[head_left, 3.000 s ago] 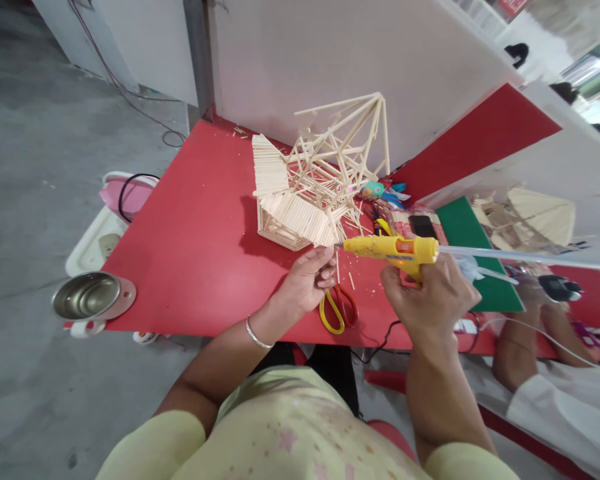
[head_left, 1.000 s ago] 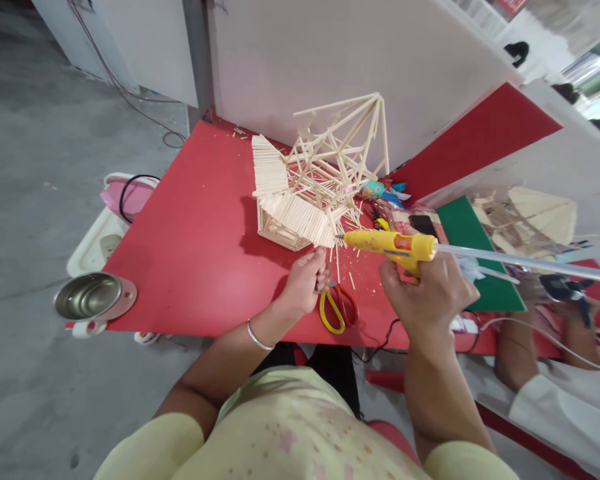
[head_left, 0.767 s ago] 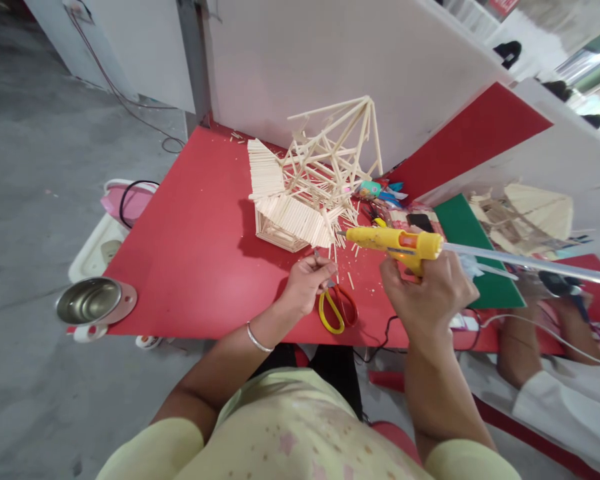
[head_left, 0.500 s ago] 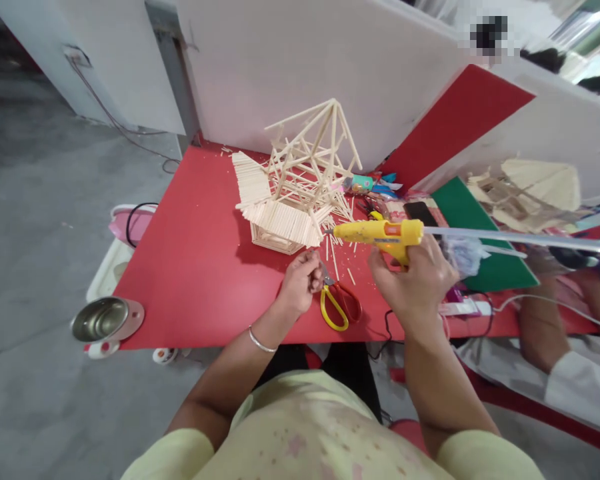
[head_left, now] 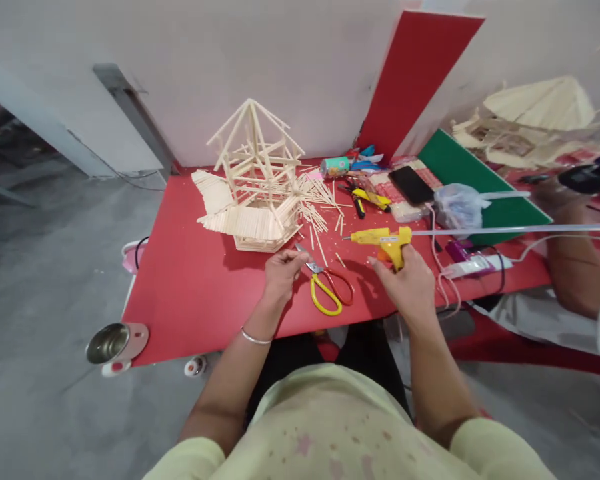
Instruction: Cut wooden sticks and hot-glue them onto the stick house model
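A stick-built house model (head_left: pixel 253 193) stands on the red table (head_left: pixel 190 287). Just in front of it my left hand (head_left: pixel 280 270) rests with fingers curled, between the model's front edge and the yellow-and-red scissors (head_left: pixel 327 293). Whatever the fingers hold is hidden. My right hand (head_left: pixel 405 287) grips the handle of a yellow glue gun (head_left: pixel 383 238), nozzle pointing left toward the loose sticks (head_left: pixel 320 210). A long clear glue stick (head_left: pixel 520 230) juts from the gun's back to the right.
A black phone (head_left: pixel 413 185), a crumpled plastic bag (head_left: pixel 457 203) and a green mat (head_left: pixel 485 193) lie to the right. A white power strip (head_left: pixel 473 267) with cables sits near the edge. Another person's arm (head_left: pixel 575 280) works at far right. A steel bowl (head_left: pixel 107 343) hangs off the left corner.
The view has swung up and right. My left hand drew back slightly from the model and curled up. The glue gun dropped lower and its nozzle moved away from the model.
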`<state>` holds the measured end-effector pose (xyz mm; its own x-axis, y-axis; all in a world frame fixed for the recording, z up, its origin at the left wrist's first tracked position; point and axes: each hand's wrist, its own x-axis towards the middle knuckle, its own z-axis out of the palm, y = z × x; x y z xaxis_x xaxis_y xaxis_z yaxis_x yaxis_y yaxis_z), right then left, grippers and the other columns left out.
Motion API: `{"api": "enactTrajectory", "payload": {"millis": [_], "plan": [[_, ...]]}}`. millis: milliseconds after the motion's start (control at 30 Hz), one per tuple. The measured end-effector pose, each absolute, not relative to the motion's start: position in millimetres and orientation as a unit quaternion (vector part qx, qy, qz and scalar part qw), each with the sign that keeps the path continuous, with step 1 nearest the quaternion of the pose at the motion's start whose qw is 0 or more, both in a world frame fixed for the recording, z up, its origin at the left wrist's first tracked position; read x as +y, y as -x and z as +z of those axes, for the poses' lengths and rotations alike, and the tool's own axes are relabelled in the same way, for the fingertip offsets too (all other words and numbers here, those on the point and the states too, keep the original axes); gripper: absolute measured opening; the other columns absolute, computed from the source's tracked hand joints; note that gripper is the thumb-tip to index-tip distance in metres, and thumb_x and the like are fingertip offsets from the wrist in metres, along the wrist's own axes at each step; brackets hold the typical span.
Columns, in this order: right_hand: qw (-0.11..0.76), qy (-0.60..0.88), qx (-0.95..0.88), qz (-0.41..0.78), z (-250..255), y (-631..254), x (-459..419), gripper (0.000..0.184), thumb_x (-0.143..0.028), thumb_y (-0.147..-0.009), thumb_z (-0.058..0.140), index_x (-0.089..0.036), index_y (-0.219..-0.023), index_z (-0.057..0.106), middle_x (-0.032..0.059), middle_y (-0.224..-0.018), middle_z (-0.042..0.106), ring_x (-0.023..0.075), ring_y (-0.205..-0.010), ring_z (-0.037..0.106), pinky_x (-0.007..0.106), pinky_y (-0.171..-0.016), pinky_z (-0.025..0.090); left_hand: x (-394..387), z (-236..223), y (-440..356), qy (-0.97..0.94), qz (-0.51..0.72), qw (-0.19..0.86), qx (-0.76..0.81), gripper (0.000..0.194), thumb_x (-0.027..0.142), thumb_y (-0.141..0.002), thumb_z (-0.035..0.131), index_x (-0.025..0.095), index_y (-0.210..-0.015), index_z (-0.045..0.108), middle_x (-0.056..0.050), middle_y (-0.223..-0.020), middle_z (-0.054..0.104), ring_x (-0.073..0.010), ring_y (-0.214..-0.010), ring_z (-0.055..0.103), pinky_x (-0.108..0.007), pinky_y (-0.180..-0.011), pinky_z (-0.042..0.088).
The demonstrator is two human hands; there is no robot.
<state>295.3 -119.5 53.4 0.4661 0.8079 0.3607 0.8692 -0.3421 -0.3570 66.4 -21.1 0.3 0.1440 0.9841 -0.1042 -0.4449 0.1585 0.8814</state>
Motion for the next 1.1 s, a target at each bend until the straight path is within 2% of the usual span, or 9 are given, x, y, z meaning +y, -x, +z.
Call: {"api": "enactTrajectory", "payload": {"millis": [100,233,367,533,700,833,933,1000,1100], "plan": [[0.287,0.803,-0.522,0.023,34.2,-314.5,-136.7,0.043,-0.060,-0.088,0.056,-0.019,-0.103,0.059,0.0089,-0.088,0.066,0.0237,-0.079,0.059,0.033,-0.069,0.039,-22.0,-5.1,-71.0,-0.381,0.544,0.646,0.376,0.045,0.048,-0.066,0.091,0.016,-0.066,0.060,0.001,-0.059,0.064,-0.0023,-0.040,0.036,-0.018,-0.039,0.025],[0.311,0.767,-0.552,0.100,21.6,-332.4,-130.8,0.037,-0.057,-0.091,0.053,-0.021,-0.088,0.059,0.0030,-0.076,0.062,0.0172,-0.066,0.054,0.029,-0.065,0.036,-22.3,-9.2,-77.9,-0.371,0.530,0.664,0.375,0.056,0.062,-0.078,0.078,0.019,-0.062,0.047,0.007,-0.047,0.043,-0.0037,-0.037,0.029,-0.019,-0.036,0.019],[0.348,0.751,-0.535,0.171,6.2,-351.0,-102.0,0.036,-0.056,-0.091,0.053,-0.022,-0.080,0.058,0.0009,-0.066,0.061,0.0159,-0.061,0.054,0.027,-0.060,0.035,-21.5,-11.9,-81.0,-0.389,0.529,0.657,0.371,0.063,0.067,-0.080,0.074,0.020,-0.057,0.038,0.009,-0.043,0.029,-0.0038,-0.036,0.023,-0.020,-0.037,0.017],[0.377,0.721,-0.515,0.270,-11.7,-355.1,-79.5,0.033,-0.052,-0.092,0.054,-0.021,-0.087,0.062,0.0017,-0.069,0.065,0.0163,-0.062,0.060,0.025,-0.056,0.040,-21.4,-15.5,-80.9,-0.438,0.529,0.592,0.422,0.051,0.062,-0.078,0.079,0.018,-0.069,0.056,0.004,-0.056,0.053,-0.0047,-0.045,0.041,-0.016,-0.042,0.030],[0.427,0.656,-0.502,0.368,-16.2,-343.8,-74.9,0.038,-0.058,-0.092,0.057,-0.021,-0.101,0.065,0.0003,-0.071,0.066,0.0136,-0.058,0.059,0.023,-0.054,0.045,-21.4,-19.3,-81.5,-0.456,0.538,0.564,0.429,0.046,0.053,-0.079,0.081,0.017,-0.066,0.054,0.004,-0.054,0.054,-0.0042,-0.043,0.039,-0.016,-0.042,0.029],[0.447,0.650,-0.451,0.418,-18.6,-357.4,-70.4,0.039,-0.054,-0.090,0.060,-0.019,-0.105,0.067,0.0034,-0.081,0.071,0.0122,-0.058,0.058,0.024,-0.055,0.048,-22.0,-19.1,-82.6,-0.463,0.538,0.548,0.444,0.035,0.045,-0.077,0.082,0.016,-0.073,0.062,0.003,-0.057,0.060,-0.0045,-0.043,0.040,-0.017,-0.042,0.030],[0.412,0.681,-0.459,0.395,-18.9,-387.7,-66.1,0.042,-0.054,-0.090,0.059,-0.017,-0.107,0.070,0.0071,-0.088,0.075,0.0147,-0.065,0.061,0.028,-0.062,0.049,-23.5,-17.5,-85.0,-0.466,0.530,0.548,0.449,0.029,0.040,-0.078,0.080,0.016,-0.076,0.065,0.002,-0.059,0.062,-0.0048,-0.043,0.042,-0.017,-0.042,0.030],[0.351,0.728,-0.499,0.312,-19.9,-411.6,-62.9,0.041,-0.054,-0.090,0.058,-0.017,-0.101,0.074,0.0084,-0.090,0.076,0.0188,-0.073,0.065,0.030,-0.066,0.047,-24.9,-16.5,-86.5,-0.484,0.514,0.554,0.441,0.025,0.038,-0.079,0.079,0.016,-0.079,0.067,0.001,-0.064,0.066,-0.0049,-0.045,0.044,-0.017,-0.043,0.032],[0.268,0.776,-0.536,0.196,-22.5,-437.4,-60.8,0.041,-0.052,-0.092,0.057,-0.018,-0.106,0.075,0.0127,-0.104,0.076,0.0261,-0.091,0.068,0.036,-0.078,0.047,-26.5,-14.9,-87.2,-0.513,0.488,0.566,0.422,0.026,0.040,-0.081,0.078,0.016,-0.082,0.068,-0.001,-0.070,0.069,-0.0056,-0.048,0.046,-0.018,-0.045,0.035]]}}
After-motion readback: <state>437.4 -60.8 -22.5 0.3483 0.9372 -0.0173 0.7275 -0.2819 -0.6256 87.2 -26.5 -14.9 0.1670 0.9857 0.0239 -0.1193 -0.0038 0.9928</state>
